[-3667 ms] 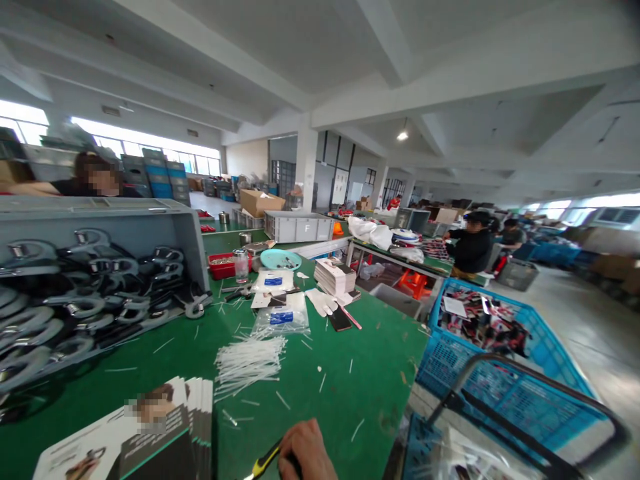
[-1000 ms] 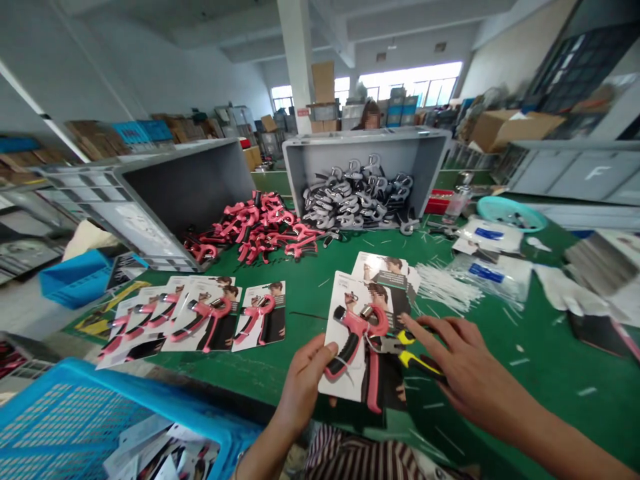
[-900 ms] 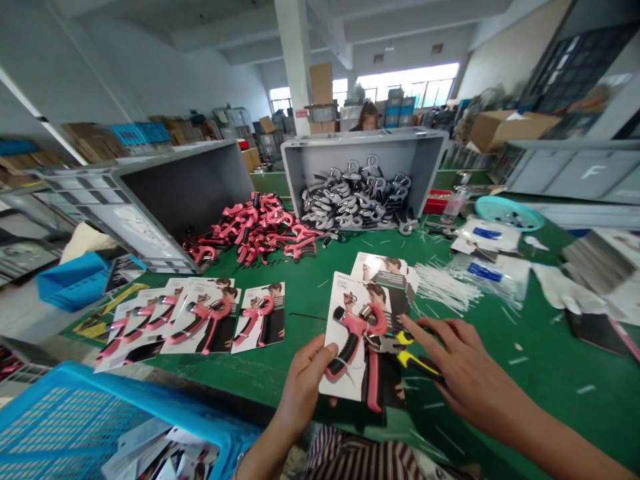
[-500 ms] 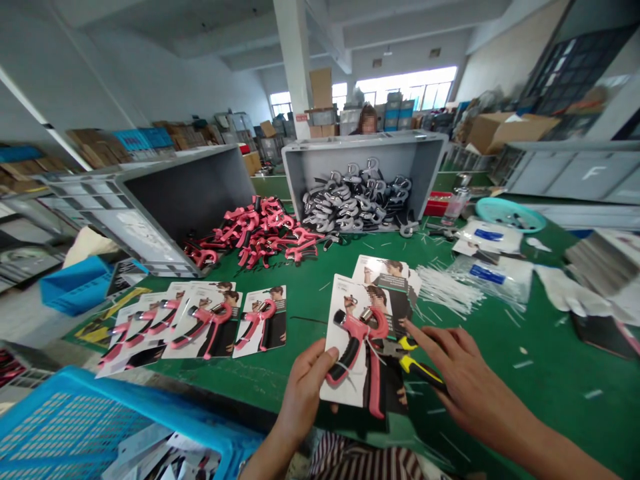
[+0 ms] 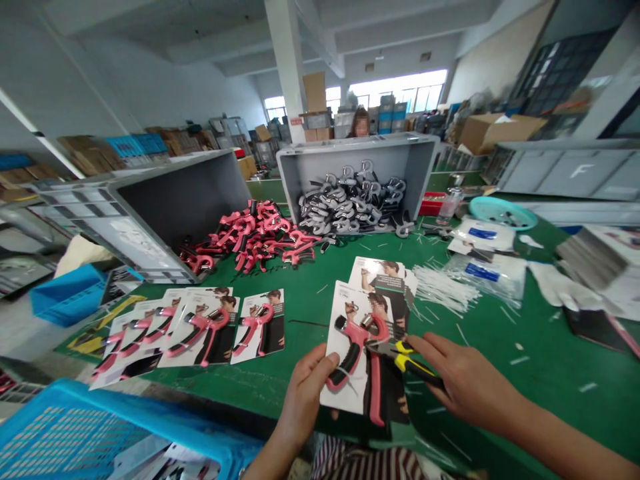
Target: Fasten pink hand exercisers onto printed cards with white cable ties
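Note:
My left hand [image 5: 309, 387] pinches the left edge of a printed backing card [image 5: 345, 393], thumb on its front. A pink and black hand grip strengthener [image 5: 353, 357] lies on the card, with a white cable tie [image 5: 346, 377] around its left handle. Closed around the yellow and black handles of cutting pliers [image 5: 411, 363] is my right hand [image 5: 457, 377]. The jaws touch or nearly touch the strengthener near the top of its right handle; whether they grip a tie there I cannot tell. More printed cards [image 5: 375, 270] lie just behind.
Carded strengtheners [image 5: 257, 327] lie in a row at left. Pink strengtheners [image 5: 250, 233] spill from a tipped grey crate [image 5: 150, 230]; grey ones [image 5: 350, 203] fill another crate [image 5: 360, 143]. Loose cable ties [image 5: 443, 288] lie at right. A blue basket [image 5: 60, 427] stands front left. A person [image 5: 361, 123] is beyond.
The pliers have moved slightly left, their jaws now over the strengthener. My right fingers have closed more around the handles. My left hand keeps its hold; the view has shifted slightly.

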Demonstrator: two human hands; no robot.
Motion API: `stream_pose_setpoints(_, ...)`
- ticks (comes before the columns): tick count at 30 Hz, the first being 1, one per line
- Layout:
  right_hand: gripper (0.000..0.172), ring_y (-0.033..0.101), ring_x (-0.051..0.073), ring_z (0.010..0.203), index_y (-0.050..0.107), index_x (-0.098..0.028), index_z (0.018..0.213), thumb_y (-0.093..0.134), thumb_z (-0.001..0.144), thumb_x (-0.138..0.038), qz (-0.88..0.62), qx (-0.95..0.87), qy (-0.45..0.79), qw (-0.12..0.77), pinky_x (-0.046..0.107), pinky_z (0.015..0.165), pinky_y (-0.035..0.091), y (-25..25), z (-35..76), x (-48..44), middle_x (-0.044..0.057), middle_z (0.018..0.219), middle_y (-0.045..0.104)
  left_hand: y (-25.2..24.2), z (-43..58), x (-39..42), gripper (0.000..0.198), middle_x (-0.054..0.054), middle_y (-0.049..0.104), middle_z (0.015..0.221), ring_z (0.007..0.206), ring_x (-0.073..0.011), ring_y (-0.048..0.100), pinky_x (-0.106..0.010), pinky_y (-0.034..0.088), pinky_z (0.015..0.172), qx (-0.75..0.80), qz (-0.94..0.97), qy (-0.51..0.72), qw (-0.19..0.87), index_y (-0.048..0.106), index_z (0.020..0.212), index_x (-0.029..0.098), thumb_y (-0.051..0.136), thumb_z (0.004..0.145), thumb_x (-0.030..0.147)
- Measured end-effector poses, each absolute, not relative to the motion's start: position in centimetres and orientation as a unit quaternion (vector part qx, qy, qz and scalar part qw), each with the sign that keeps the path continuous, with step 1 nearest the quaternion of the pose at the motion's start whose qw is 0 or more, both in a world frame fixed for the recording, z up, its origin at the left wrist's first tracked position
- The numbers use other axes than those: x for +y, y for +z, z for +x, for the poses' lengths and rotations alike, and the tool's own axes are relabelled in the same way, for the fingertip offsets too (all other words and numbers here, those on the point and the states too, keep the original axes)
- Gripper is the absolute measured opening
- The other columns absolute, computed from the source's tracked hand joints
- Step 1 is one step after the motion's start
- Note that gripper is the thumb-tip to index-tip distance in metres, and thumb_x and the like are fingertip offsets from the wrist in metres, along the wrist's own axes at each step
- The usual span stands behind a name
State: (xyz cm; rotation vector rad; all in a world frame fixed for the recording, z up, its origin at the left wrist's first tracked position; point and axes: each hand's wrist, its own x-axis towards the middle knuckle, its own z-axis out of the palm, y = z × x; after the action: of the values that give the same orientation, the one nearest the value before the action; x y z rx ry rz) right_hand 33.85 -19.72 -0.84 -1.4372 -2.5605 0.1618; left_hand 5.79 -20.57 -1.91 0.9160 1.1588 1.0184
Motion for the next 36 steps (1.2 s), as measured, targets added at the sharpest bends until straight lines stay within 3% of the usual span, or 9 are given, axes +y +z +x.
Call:
stream_pose_setpoints(3, 0.054, 0.067, 0.027, 0.101, 0.052, -0.018, 0.134, 0.052, 0.08, -0.011, -0.473, -0.863, 0.132, 0.121, 0.041, 0.086, 0.054, -1.0, 33.9, -19.3, 0.014, 0.122, 0.065, -1.7, 5.7, -20.4, 0.032, 0.003, 0.058, 0.051, 0.034, -0.0095, 0.047, -0.018, 0.035, 0.033, 0.493, 0.391, 0.453, 0.632, 0.064, 0.082, 0.015, 0.064, 0.085, 0.046)
stream_pose_setpoints(6, 0.047, 0.066, 0.026, 0.11, 0.054, -0.019, 0.133, 0.05, 0.086, -0.016, -0.469, -0.846, 0.185, 0.172, 0.041, 0.094, 0.053, -1.1, 33.9, -19.7, 0.013, 0.126, 0.067, -0.8, 5.5, -20.5, 0.031, 0.004, 0.056, 0.052, 0.035, -0.0093, 0.046, -0.019, 0.036, 0.033, 0.49, 0.371, 0.477, 0.629, 0.063, 0.078, 0.015, 0.068, 0.081, 0.046)
stream_pose_setpoints(11, 0.044, 0.07, 0.03, 0.105, 0.06, -0.025, 0.131, 0.056, 0.087, -0.03, -0.44, -0.846, 0.206, 0.221, 0.04, 0.087, 0.058, -1.2, 33.8, -22.9, 0.011, 0.122, 0.07, 0.7, 5.1, -20.1, 0.029, 0.003, 0.059, 0.059, 0.041, -0.0098, 0.05, -0.02, 0.039, 0.038, 0.492, 0.364, 0.516, 0.599, 0.063, 0.078, 0.016, 0.069, 0.08, 0.043)
stream_pose_setpoints(14, 0.047, 0.071, 0.03, 0.102, 0.059, -0.031, 0.131, 0.061, 0.083, -0.032, -0.413, -0.85, 0.242, 0.22, 0.038, 0.083, 0.06, -2.1, 32.7, -24.5, 0.008, 0.121, 0.071, 0.3, 5.2, -19.3, 0.029, 0.003, 0.056, 0.059, 0.046, -0.0116, 0.05, -0.021, 0.04, 0.042, 0.53, 0.389, 0.571, 0.492, 0.061, 0.079, 0.017, 0.063, 0.084, 0.045)
stream_pose_setpoints(17, 0.048, 0.065, 0.029, 0.114, 0.049, -0.029, 0.139, 0.055, 0.091, -0.034, -0.484, -0.81, 0.225, 0.24, 0.042, 0.095, 0.056, -3.7, 30.5, -24.5, 0.01, 0.133, 0.063, -0.6, 5.7, -18.9, 0.027, 0.002, 0.054, 0.066, 0.059, -0.012, 0.05, -0.022, 0.042, 0.056, 0.575, 0.441, 0.613, 0.314, 0.057, 0.076, 0.018, 0.058, 0.091, 0.041)
stream_pose_setpoints(20, 0.053, 0.055, 0.028, 0.128, 0.036, -0.026, 0.145, 0.05, 0.096, -0.038, -0.528, -0.783, 0.199, 0.262, 0.049, 0.106, 0.047, -5.2, 28.2, -23.6, 0.013, 0.143, 0.052, -1.7, 6.1, -19.1, 0.029, 0.004, 0.048, 0.065, 0.059, -0.0117, 0.045, -0.022, 0.038, 0.057, 0.593, 0.484, 0.6, 0.233, 0.051, 0.074, 0.019, 0.051, 0.096, 0.038)
stream_pose_setpoints(29, 0.054, 0.048, 0.027, 0.133, 0.03, -0.026, 0.147, 0.048, 0.098, -0.037, -0.521, -0.779, 0.178, 0.301, 0.052, 0.11, 0.043, -5.2, 25.2, -23.2, 0.013, 0.143, 0.05, -3.1, 6.3, -20.1, 0.029, 0.004, 0.048, 0.065, 0.06, -0.0123, 0.045, -0.023, 0.035, 0.057, 0.598, 0.524, 0.559, 0.234, 0.052, 0.078, 0.02, 0.044, 0.1, 0.036)
stream_pose_setpoints(36, 0.036, 0.067, 0.024, 0.109, 0.055, -0.021, 0.128, 0.047, 0.097, -0.037, -0.519, -0.766, 0.265, 0.273, 0.038, 0.095, 0.055, -5.6, 25.4, -23.0, 0.012, 0.123, 0.067, -3.6, 6.4, -20.5, 0.029, 0.003, 0.048, 0.067, 0.061, -0.0119, 0.044, -0.024, 0.035, 0.059, 0.598, 0.525, 0.549, 0.258, 0.051, 0.078, 0.019, 0.043, 0.1, 0.036)
